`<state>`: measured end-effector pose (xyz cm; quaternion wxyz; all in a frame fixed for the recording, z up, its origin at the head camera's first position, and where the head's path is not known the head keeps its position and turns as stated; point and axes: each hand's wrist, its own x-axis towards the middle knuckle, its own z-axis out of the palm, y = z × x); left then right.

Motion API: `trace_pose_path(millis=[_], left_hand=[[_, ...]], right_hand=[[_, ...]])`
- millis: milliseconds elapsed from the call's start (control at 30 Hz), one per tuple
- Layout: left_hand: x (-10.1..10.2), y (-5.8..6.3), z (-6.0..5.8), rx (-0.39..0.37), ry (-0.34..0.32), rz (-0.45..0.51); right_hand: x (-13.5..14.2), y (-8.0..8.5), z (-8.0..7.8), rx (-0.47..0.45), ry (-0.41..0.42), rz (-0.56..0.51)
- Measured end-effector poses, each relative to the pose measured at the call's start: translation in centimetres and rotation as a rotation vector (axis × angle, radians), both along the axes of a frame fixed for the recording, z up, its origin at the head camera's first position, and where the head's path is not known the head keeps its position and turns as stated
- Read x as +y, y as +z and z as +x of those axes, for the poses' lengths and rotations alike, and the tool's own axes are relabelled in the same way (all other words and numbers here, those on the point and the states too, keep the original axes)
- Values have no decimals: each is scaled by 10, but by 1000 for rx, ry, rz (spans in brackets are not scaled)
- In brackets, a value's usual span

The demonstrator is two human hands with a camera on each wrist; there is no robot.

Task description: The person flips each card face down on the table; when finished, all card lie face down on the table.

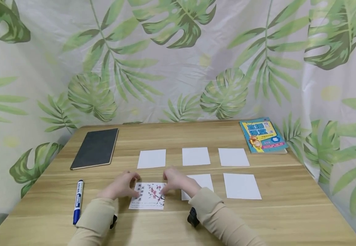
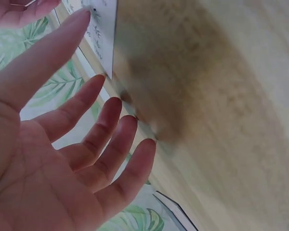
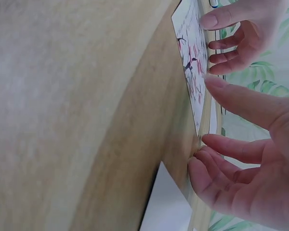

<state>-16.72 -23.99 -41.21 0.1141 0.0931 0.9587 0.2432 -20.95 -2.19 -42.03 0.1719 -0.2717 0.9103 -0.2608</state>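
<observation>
A square card (image 1: 148, 200) printed with dark characters and a red blossom branch lies on the wooden table between both hands. On its left side is the left hand (image 1: 123, 185), thumb (image 2: 62, 53) over the printed face and the other fingers spread loosely beside the edge. From the right comes the right hand (image 1: 176, 179), its thumb tip (image 3: 216, 82) at the card's surface. Its remaining fingers (image 3: 207, 175) bend loosely near the tabletop, with nothing between them. A plain white card (image 1: 207, 181) is partly hidden beneath the right hand and forearm.
More white cards stand in rows, including one at the back left (image 1: 152, 159) and one at the front right (image 1: 242, 186). A blue marker (image 1: 77, 201) lies left, below a black notebook (image 1: 95, 147). A colourful book (image 1: 262, 135) sits at the back right.
</observation>
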Motion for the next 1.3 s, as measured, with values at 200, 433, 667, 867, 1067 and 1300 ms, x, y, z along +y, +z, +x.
trace_pose_path(millis=[200,433,667,867,1067,1300], left_hand=[[2,0,-2,-1,-2,-12],[5,3,-4,-19,-13,-60],[7,3,-7,-37,-13,-75],[10,4,-7,-13,-33,-40],[14,4,-2,-25,26,-1],[6,-2,1,-42,63,116]], right_hand=[[-5,0,4,9,13,25],[-8,0,5,13,-3,65],[-9,3,8,0,-27,87],[-10,3,7,-16,-41,77],[-11,1,11,-2,-52,41],[-12,0,16,74,-60,53]])
